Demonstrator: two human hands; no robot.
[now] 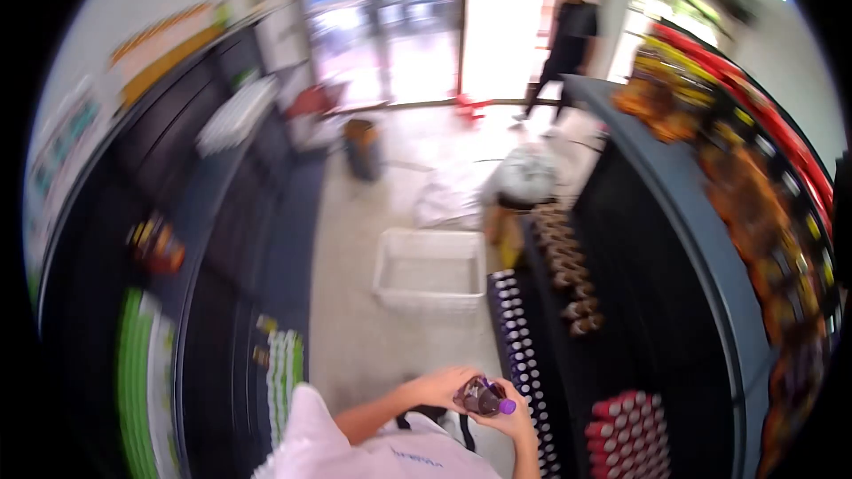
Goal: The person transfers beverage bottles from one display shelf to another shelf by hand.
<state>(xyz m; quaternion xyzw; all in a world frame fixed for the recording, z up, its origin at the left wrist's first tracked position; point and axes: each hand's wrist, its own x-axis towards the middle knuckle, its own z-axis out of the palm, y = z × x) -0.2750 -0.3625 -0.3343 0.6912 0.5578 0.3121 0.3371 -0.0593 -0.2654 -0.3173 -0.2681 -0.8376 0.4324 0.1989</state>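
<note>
A dark bottle with a purple cap is held in front of my body, low in the head view, lying tilted with its cap toward the right. My left hand closes on the bottle's base end. Around the cap end, my right hand is wrapped with its fingers on the side. Just right of my right hand, rows of bottles with pale and purple caps stand on the lowest shelf. Motion blur and the fingers hide the bottle's label.
A white plastic basket sits on the floor ahead. Dark shelves flank the aisle, with red-topped bottles at right and green-white packs at left. Farther off are a bin, a filled plastic bag and a person in black near glass doors.
</note>
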